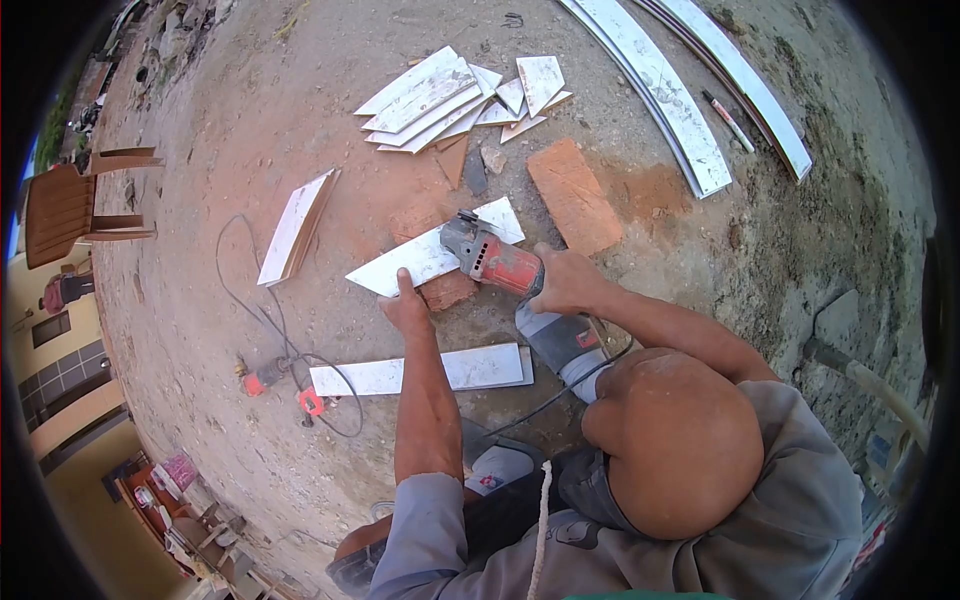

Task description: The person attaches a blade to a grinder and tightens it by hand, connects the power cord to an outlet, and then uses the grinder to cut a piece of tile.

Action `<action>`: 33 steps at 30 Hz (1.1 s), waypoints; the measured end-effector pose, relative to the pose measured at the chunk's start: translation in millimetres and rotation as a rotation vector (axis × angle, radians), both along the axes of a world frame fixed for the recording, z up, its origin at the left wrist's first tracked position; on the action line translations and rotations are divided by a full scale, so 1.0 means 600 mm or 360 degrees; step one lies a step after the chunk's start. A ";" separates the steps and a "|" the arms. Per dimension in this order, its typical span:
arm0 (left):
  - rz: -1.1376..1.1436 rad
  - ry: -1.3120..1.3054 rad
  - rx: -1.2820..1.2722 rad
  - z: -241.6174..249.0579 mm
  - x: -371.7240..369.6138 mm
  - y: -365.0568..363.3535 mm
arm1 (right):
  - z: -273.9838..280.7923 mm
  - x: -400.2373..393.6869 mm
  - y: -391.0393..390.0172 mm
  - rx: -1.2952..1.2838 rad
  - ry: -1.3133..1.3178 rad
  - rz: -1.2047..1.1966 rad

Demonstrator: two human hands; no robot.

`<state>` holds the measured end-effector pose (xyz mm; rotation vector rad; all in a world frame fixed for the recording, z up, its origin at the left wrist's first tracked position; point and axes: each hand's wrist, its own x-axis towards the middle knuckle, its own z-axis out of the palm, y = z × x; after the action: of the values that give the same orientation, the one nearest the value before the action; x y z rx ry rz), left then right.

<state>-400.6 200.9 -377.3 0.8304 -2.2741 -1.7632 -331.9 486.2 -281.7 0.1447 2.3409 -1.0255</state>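
Observation:
My right hand [562, 281] is wrapped round the rear of a red and grey angle grinder [508, 266]. The grinder's dark head rests over a white tile strip [400, 264] with slanted ends. My left hand [406, 303] grips the strip's near edge, thumb on top. Under the strip lies a reddish brick [448, 290]. Whether the disc touches the tile is hidden by the grinder's head.
A larger brick [575, 195], cut tile pieces [425, 95] and long tile strips [660, 90] lie beyond. More strips [465, 368] lie near my feet, beside a cable [285, 345] with red plugs. A marker [728, 122] and brown chair [62, 213] are further out.

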 end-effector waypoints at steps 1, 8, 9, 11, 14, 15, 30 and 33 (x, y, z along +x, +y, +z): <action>0.0020 0.0004 -0.0002 0.001 0.000 0.001 | -0.001 -0.001 0.000 -0.0001 0.0002 -0.0001; -0.0004 0.0044 0.0016 -0.014 -0.002 -0.007 | -0.002 -0.008 -0.003 -0.0015 -0.0017 0.0007; -0.0005 0.0043 0.0016 -0.012 -0.001 -0.006 | 0.000 -0.010 -0.003 -0.0013 -0.0027 0.0008; -0.0016 0.0053 0.0066 -0.009 -0.001 -0.005 | 0.001 -0.012 -0.004 -0.0018 -0.0016 0.0018; -0.0014 0.0001 -0.0044 0.006 0.000 0.002 | -0.001 -0.015 -0.006 -0.0024 -0.0006 0.0031; -0.0014 0.0000 -0.0043 0.009 0.000 0.004 | -0.002 -0.015 -0.006 -0.0022 -0.0009 0.0030; 0.0003 0.0044 0.0102 -0.017 -0.002 -0.011 | 0.006 0.017 0.015 0.0009 0.0007 0.0018; 0.0020 0.0020 0.0134 -0.024 -0.001 -0.017 | 0.011 0.016 0.015 0.0008 -0.0028 0.0019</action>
<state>-401.2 190.5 -391.8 0.8441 -2.1953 -1.8650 -322.2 495.5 -275.1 0.1408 2.3256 -1.0086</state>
